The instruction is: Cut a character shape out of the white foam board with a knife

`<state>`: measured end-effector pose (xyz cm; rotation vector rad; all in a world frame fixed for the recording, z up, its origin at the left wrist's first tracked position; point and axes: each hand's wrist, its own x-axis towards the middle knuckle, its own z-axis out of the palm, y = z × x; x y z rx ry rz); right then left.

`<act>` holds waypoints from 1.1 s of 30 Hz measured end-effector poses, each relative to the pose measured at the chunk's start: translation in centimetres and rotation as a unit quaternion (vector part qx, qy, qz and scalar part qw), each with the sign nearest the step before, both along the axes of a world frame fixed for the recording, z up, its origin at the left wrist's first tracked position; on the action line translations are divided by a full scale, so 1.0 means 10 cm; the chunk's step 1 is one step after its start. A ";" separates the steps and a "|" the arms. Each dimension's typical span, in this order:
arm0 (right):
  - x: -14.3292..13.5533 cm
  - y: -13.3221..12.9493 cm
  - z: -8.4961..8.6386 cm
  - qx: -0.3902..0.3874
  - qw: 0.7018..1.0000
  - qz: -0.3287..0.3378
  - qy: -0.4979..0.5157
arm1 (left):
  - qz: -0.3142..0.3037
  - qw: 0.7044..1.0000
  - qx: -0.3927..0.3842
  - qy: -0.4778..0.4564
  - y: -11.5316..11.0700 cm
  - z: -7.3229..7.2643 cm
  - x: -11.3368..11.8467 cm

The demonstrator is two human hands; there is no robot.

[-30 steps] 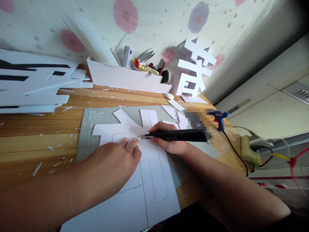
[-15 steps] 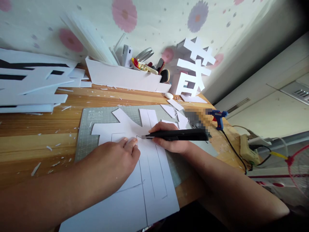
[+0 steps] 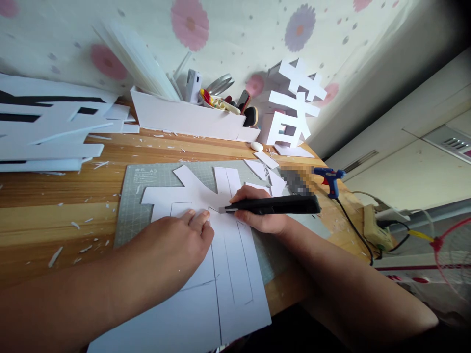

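Note:
A white foam board (image 3: 243,274) with pencil lines and a partly cut-out outline at its far end lies over a grey-green cutting mat (image 3: 138,189). My left hand (image 3: 186,240) presses down on the board, fingers stretched out and fingertips beside a drawn line. My right hand (image 3: 255,211) is wrapped around a black utility knife (image 3: 279,205). The knife lies low and nearly level, its blade tip touching the board just right of my left fingertips.
White cut pieces (image 3: 272,179) lie at the mat's far right. A blue glue gun (image 3: 331,179) and a power strip (image 3: 375,230) are on the right. Behind stand a white organizer box (image 3: 184,117) and white cut-out lettering (image 3: 290,122). Stacked boards (image 3: 47,132) lie left.
The knife and my right hand have shifted slightly to the right along the board. My left hand stays in place.

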<state>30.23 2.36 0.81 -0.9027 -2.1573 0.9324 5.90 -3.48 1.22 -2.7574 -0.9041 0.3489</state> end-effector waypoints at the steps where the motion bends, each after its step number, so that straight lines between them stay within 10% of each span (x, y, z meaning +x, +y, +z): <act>1: 0.00 0.00 -0.02 -0.003 1.000 -0.002 0.008 | -0.002 1.000 0.006 -0.006 0.00 0.00 0.00; 8: -0.11 -0.03 -0.18 -0.056 0.975 -0.091 0.194 | 0.007 1.000 0.001 -0.019 -0.02 0.02 0.03; 33: -0.22 0.01 -0.11 0.013 0.996 -0.055 0.069 | 0.002 1.000 0.002 -0.028 -0.02 -0.03 0.05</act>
